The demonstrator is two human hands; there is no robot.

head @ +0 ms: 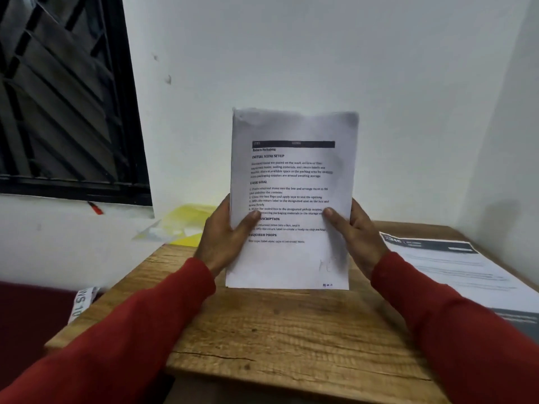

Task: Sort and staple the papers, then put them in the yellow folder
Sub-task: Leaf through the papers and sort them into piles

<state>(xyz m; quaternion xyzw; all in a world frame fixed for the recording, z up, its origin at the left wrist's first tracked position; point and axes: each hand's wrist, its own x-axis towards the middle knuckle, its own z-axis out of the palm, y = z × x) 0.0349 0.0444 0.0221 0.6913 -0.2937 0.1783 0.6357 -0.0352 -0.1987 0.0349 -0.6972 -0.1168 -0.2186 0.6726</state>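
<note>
I am holding the papers (291, 196) upright, left hand (224, 237) and right hand (357, 234) pinching their side edges, keeping the bottom edge square on the table (277, 330).

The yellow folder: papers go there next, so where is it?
Head view: the yellow folder lies at the table's far left corner, behind the left hand.

This looks like a plain room at home used as a desk corner. A small wooden table (277, 330) stands pushed into the meeting of two bare white walls (320, 53). A dark-framed window (67, 91) with slanted slats sits at the left. Printed sheets (455, 269) lie on the table's right side, and a yellow folder (189, 225) rests by the wall behind it.
</note>
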